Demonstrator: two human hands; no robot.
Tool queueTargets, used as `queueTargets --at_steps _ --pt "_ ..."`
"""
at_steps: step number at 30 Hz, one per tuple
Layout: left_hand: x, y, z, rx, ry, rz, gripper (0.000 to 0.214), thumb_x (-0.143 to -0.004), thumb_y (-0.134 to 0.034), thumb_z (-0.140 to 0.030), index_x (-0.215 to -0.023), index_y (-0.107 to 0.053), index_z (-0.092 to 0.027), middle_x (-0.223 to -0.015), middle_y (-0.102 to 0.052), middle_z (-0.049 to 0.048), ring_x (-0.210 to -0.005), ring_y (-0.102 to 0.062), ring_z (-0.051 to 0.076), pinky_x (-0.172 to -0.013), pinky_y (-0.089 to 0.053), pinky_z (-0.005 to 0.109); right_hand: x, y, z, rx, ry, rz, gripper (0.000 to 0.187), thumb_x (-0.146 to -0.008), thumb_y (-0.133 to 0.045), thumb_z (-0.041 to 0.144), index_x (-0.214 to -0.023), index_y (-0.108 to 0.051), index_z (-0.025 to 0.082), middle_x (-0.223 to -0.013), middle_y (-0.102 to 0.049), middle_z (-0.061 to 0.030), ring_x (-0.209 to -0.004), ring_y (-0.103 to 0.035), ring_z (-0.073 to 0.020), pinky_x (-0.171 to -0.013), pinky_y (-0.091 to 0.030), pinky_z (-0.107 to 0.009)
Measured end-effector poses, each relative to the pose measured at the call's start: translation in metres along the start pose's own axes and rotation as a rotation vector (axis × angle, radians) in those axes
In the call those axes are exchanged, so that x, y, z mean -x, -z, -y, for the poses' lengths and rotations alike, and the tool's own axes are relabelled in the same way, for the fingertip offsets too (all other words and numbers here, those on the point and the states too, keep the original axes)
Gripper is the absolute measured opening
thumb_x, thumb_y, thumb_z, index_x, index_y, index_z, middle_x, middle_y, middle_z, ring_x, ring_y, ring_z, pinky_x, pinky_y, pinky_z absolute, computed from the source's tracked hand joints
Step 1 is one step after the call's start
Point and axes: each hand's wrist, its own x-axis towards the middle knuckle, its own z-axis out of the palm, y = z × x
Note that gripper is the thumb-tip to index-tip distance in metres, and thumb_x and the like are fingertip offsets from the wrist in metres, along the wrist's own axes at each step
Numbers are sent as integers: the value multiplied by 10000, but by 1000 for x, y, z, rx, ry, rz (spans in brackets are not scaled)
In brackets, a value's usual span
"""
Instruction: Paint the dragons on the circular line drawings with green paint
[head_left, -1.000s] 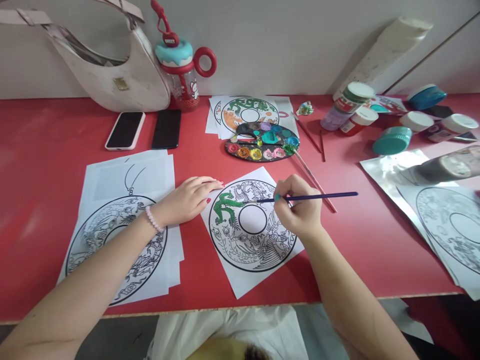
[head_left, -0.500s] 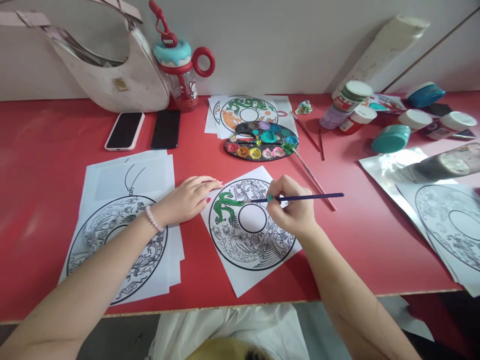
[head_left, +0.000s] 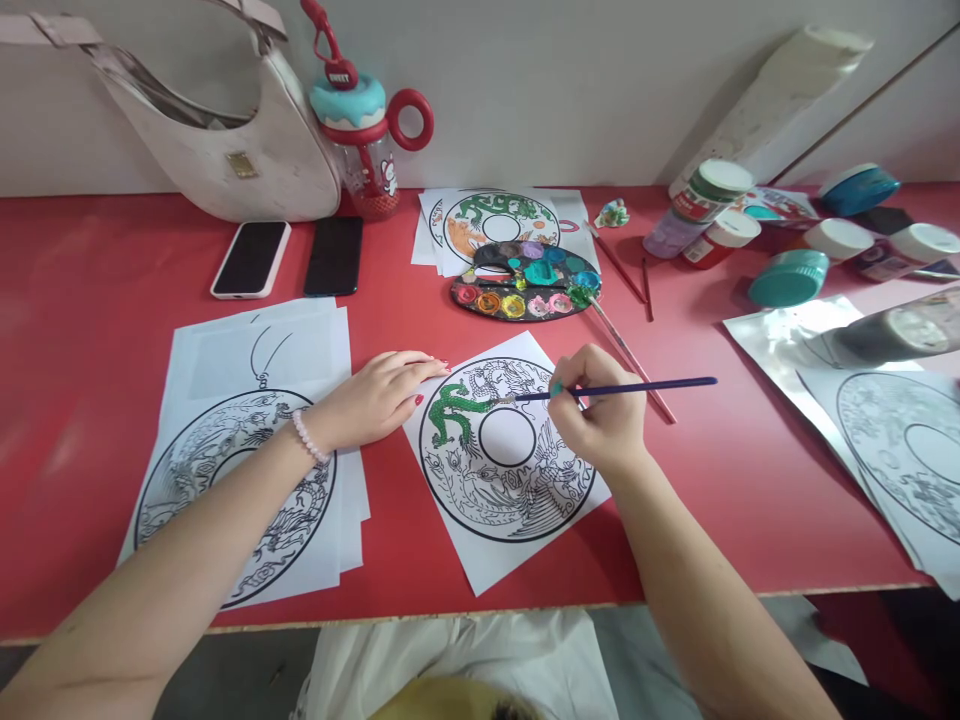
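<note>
My right hand (head_left: 601,408) pinches a paintbrush (head_left: 651,386) with a dark blue handle. Its bristles meet the paper at the edge of the green part of a dragon (head_left: 452,410). The dragon belongs to a round line drawing (head_left: 480,560) on a white sheet, mostly uncoloured. My left hand (head_left: 379,397) lies flat with its fingers out, the fingertips on the sheet's upper left edge. Beyond the drawing sits a black paint palette (head_left: 499,284) with several colours, and a second paintbrush (head_left: 628,352) leans on its right end.
On the left are a stack of printed sheets (head_left: 262,360), two phones (head_left: 251,258) and a white handbag (head_left: 217,160). A cup with a red handle (head_left: 367,150) stands by the wall. Paint jars (head_left: 789,277) crowd the right, near another printed sheet (head_left: 892,430). Thin red brushes (head_left: 619,262) lie behind the palette.
My right hand and the paintbrush have shifted slightly right, the bristles moving along the dragon's body. My left hand stays in place.
</note>
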Motion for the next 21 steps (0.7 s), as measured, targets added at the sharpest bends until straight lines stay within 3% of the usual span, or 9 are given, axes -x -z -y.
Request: queueTargets --at_steps 7,21 --pt "1 0 1 11 12 16 416 -929 -361 -150 -1338 -436 -163 -1308 -520 83 -1242 -433 206 -1059 -371 383 3 -3 -2 -37 56 117 187 -630 -450 68 -678 -366 227 -585 -487 32 -489 -430 -91 -446 -338 -241" --pt "0 0 1 20 30 27 423 -926 -363 -146 -1344 -430 -166 -1316 -516 87 -1249 -430 212 -1061 -372 393 1 -4 1 24 76 126 191 -623 -450 75 -676 -352 231 -575 -471 39 -491 -428 -90 -440 -347 -233"
